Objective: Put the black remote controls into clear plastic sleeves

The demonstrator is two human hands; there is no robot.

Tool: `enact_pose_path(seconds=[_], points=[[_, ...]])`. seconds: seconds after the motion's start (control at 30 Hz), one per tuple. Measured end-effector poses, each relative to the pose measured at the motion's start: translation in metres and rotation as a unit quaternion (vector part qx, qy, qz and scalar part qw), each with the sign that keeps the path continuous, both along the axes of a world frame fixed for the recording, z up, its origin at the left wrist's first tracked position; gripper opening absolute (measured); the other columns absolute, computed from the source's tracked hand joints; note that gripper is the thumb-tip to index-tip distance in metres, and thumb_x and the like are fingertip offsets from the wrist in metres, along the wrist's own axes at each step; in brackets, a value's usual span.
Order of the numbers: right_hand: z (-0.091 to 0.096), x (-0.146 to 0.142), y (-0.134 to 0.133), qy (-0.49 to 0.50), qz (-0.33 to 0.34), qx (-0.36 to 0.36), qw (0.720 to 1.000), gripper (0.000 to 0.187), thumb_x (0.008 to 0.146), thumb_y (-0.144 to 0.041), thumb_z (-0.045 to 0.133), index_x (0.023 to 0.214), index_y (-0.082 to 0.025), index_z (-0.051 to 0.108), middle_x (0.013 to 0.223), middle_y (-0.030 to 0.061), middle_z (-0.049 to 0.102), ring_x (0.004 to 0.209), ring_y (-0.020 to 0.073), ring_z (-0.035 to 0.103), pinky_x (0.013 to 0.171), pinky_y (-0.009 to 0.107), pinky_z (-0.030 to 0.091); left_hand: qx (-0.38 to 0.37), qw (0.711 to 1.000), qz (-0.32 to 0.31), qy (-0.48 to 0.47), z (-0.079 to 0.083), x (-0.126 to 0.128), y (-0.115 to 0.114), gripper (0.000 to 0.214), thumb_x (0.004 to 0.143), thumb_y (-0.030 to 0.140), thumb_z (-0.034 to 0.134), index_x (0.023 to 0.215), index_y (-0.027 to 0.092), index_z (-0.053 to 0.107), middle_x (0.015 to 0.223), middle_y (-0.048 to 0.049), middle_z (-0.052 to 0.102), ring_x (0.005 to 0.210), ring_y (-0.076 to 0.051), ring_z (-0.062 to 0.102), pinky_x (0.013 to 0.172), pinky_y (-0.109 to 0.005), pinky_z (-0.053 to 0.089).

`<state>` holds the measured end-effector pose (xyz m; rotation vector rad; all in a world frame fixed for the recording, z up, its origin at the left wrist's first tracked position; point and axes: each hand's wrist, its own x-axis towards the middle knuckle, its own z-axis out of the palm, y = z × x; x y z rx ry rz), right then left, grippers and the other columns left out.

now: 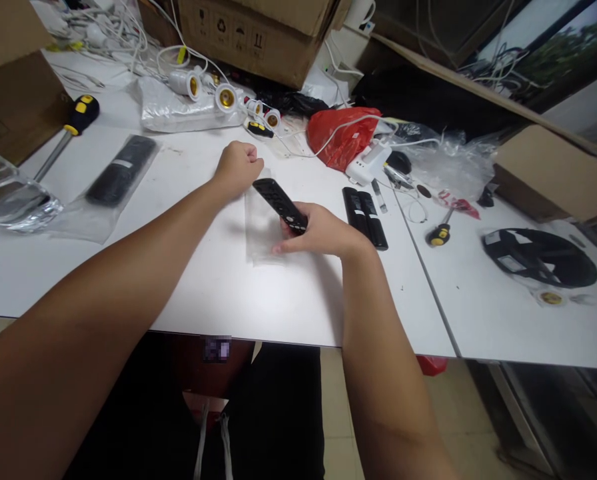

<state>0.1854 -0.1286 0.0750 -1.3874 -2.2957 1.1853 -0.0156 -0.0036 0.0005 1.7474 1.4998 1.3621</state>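
Note:
My right hand [316, 230] is closed around the lower end of a black remote control [278, 201], whose button side faces up and whose far end is raised toward the upper left. Beneath it, a clear plastic bag [261, 230] lies flat on the white table. My left hand [237, 168] is curled closed by the bag's far end; what its fingers hold, if anything, is hidden. To the right of my right hand, two more black remotes [365, 217] lie side by side. Another remote [121, 170], wrapped in a clear bag, rests at the left.
Screwdrivers [83, 115] lie at the left and right [438, 235]. White lamp sockets [226, 99], a red plastic bag [341, 137] and a power strip [368, 163] line the back. Cardboard boxes [248, 40] stand behind. A black reel [541, 257] lies at the right.

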Motion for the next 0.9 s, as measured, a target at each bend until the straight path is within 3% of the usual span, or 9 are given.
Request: enact_pose_path(seconds=[0.13,0.3,0.47,0.6,0.7,0.9], points=[[0.011,-0.006,-0.011,-0.037,0.065,-0.027,0.997,0.046,0.065,-0.044,0.092,0.083,-0.022,0.056,0.078,-0.0029,0.059,0.068,0.0144,0.052,0.062,0.030,0.040,0.002,1.000,-0.005,-0.006,-0.001,-0.001,0.000,0.052,0.074,-0.001,0.069,0.055,0.022,0.027,0.055,0.0053,0.023,0.058,-0.013,0.021,0.057,-0.035,0.020],[0.007,-0.016,-0.017,-0.071,0.090,-0.037,0.993,0.022,0.073,-0.024,0.078,0.086,-0.022,0.060,0.084,-0.0018,0.066,0.072,0.0156,0.059,0.066,0.031,0.046,0.003,1.000,-0.013,-0.005,-0.002,-0.001,-0.001,0.050,0.075,0.000,0.069,0.056,0.022,0.027,0.056,0.0046,0.024,0.059,-0.013,0.022,0.057,-0.035,0.020],[0.004,-0.017,-0.014,-0.087,0.071,0.002,0.994,0.021,0.073,-0.020,0.073,0.084,-0.022,0.056,0.080,-0.0015,0.063,0.068,0.0151,0.055,0.064,0.031,0.043,-0.005,1.000,-0.011,-0.005,0.001,-0.001,-0.005,0.049,0.075,0.003,0.068,0.058,0.022,0.027,0.058,0.0042,0.023,0.060,-0.013,0.021,0.059,-0.036,0.020],[0.006,-0.011,-0.011,-0.049,0.056,-0.007,0.997,0.026,0.074,-0.028,0.078,0.090,-0.021,0.060,0.088,0.0006,0.067,0.075,0.0175,0.060,0.069,0.032,0.046,-0.003,1.000,-0.014,-0.005,0.001,-0.001,-0.005,0.047,0.074,0.005,0.068,0.059,0.022,0.027,0.058,0.0041,0.024,0.060,-0.014,0.023,0.058,-0.036,0.021],[0.005,-0.007,-0.009,-0.047,0.033,-0.013,0.998,0.028,0.073,-0.032,0.081,0.091,-0.022,0.062,0.089,0.0020,0.070,0.078,0.0203,0.064,0.070,0.034,0.047,0.006,1.000,-0.010,-0.002,-0.005,-0.001,0.002,0.045,0.071,0.006,0.068,0.059,0.023,0.028,0.056,0.0044,0.024,0.059,-0.014,0.023,0.057,-0.035,0.021],[0.004,-0.004,-0.007,-0.060,0.019,-0.018,0.998,0.019,0.072,-0.020,0.074,0.088,-0.023,0.064,0.088,0.0016,0.073,0.078,0.0214,0.066,0.071,0.034,0.048,0.055,0.998,-0.032,-0.019,-0.018,-0.004,0.016,0.039,0.068,0.012,0.068,0.063,0.025,0.031,0.055,0.0047,0.022,0.059,-0.015,0.024,0.056,-0.035,0.022]])
